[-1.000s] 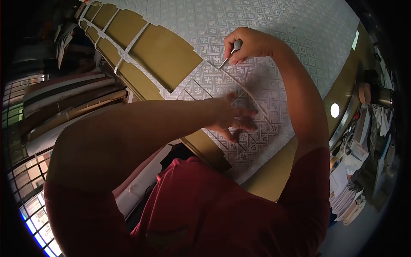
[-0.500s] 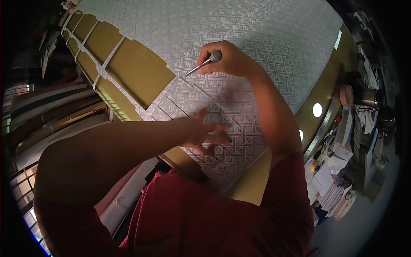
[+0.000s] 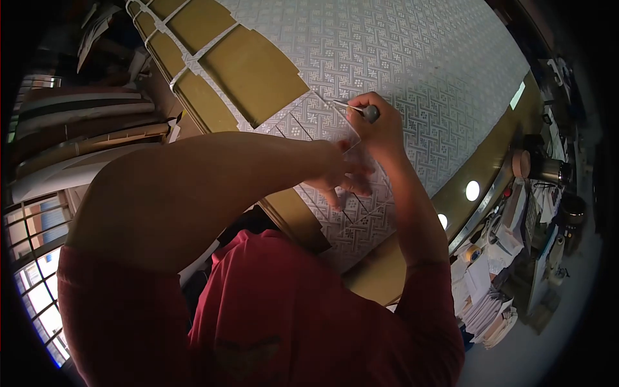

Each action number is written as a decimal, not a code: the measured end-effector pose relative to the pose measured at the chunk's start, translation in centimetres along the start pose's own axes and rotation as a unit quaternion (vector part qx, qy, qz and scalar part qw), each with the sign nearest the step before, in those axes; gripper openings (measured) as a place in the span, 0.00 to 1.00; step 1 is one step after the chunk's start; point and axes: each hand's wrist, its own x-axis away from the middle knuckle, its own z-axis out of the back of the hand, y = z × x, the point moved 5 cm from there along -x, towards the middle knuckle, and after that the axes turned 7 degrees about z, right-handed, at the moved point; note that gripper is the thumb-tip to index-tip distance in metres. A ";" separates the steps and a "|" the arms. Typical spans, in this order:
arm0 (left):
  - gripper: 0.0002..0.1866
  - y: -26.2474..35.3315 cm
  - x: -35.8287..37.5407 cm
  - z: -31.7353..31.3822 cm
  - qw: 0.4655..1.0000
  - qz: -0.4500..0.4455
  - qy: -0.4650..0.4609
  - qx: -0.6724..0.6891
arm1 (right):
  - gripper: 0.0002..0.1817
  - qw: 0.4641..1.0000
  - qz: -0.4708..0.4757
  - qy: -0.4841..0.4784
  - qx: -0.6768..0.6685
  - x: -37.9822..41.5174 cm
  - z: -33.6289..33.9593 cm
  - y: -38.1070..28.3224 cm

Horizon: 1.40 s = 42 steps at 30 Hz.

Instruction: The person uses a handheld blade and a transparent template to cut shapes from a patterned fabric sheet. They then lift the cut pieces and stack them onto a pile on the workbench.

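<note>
Pale patterned fabric (image 3: 438,84) lies spread over a yellow-brown table (image 3: 258,68). My right hand (image 3: 380,126) is closed round the dark rounded handle of a thin metal pointed tool (image 3: 369,113), whose tip points left at the fabric near a cut-out corner. Below and left of it, my left hand (image 3: 342,171) rests over the fabric with fingers spread, nothing held in it. Dark and pale straight lines or slits run across the fabric around this hand; the hand hides part of them. Narrow fabric strips (image 3: 216,42) cross the bare table at upper left.
Rolls of material (image 3: 84,122) are stacked at the left, above a barred window (image 3: 42,271). Along the right stand a metal container (image 3: 551,169), a tape roll (image 3: 472,253), papers (image 3: 487,309) and other tools. A bright round spot (image 3: 472,190) shows on the table's right part.
The view has shifted, so the table's contents appear further right. My right hand has turned, and the tool lies flatter, its tip pointing left. My left hand stays spread over the fabric.
</note>
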 end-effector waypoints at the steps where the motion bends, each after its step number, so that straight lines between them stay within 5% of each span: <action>1: 0.29 0.0 0.0 0.0 1.000 0.001 -0.004 -0.010 | 0.08 1.000 0.003 0.015 -0.010 0.0 0.0 -0.1; 7: 0.29 -0.3 -1.0 -1.8 1.000 0.019 0.004 0.011 | 0.08 0.998 0.022 -0.004 0.051 0.0 -0.8 -1.1; 9: 0.33 -0.8 -1.5 -2.5 0.986 0.082 0.108 0.096 | 0.08 0.997 0.019 -0.007 0.068 -0.2 -0.9 -1.5; 12: 0.42 -1.0 -2.1 -3.0 0.986 0.074 0.098 0.113 | 0.08 0.997 0.016 -0.001 0.078 -0.3 -1.3 -1.4; 16: 0.43 -1.0 -2.0 -2.5 0.979 0.091 0.068 0.169 | 0.08 0.992 0.101 0.046 0.055 -1.1 -2.7 -0.9; 24: 0.44 -1.2 -1.6 -2.4 0.969 0.094 0.046 0.226 | 0.09 0.991 0.118 0.053 0.038 -2.1 -4.2 -0.4; 29: 0.37 -0.8 -1.5 -2.0 0.989 0.075 0.070 0.110 | 0.08 0.991 0.126 0.043 0.013 -3.0 -3.4 -0.3; 32: 0.34 -0.6 -1.0 -0.8 0.997 0.030 0.046 0.056 | 0.08 0.990 0.132 -0.046 -0.010 -6.1 -2.2 0.2; 37: 0.33 -0.4 -1.4 -1.7 0.999 0.025 -0.002 0.047 | 0.06 0.923 0.147 -0.355 0.004 -12.4 -3.1 -0.9; 42: 0.32 -0.9 -2.6 -4.0 0.981 0.072 0.081 0.164 | 0.08 0.881 0.117 -0.459 0.025 -15.1 -5.2 -1.9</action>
